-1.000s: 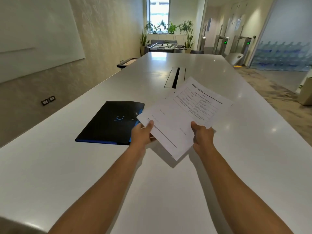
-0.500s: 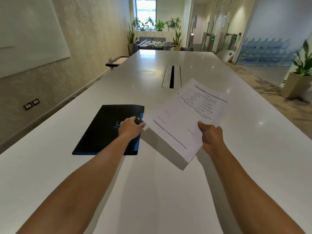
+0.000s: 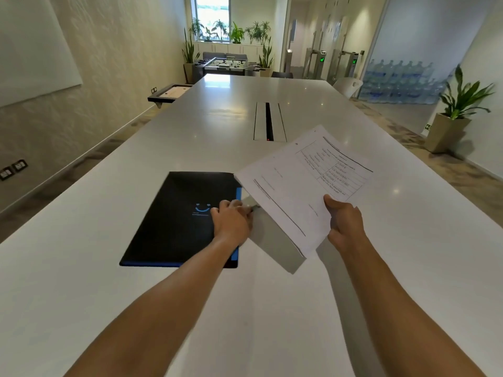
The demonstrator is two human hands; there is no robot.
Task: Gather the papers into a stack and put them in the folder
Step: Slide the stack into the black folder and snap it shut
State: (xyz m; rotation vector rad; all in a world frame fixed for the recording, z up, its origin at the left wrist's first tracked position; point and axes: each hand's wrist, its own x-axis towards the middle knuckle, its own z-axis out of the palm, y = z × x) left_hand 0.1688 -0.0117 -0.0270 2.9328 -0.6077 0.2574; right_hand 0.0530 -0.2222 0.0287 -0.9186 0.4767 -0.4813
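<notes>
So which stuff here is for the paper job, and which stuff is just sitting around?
For the job:
- papers, held up off the table by the right hand
- black folder, lying shut on the table, with the left hand at its right edge

Just around:
- white table
- cable slot in the table's middle
- potted plant on the floor
- foosball table far back

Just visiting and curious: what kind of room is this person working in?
Probably an office meeting room: a long white conference table with a cable slot, a whiteboard on the wall, and entry turnstiles beyond. A foosball table stands at the far end.
</notes>
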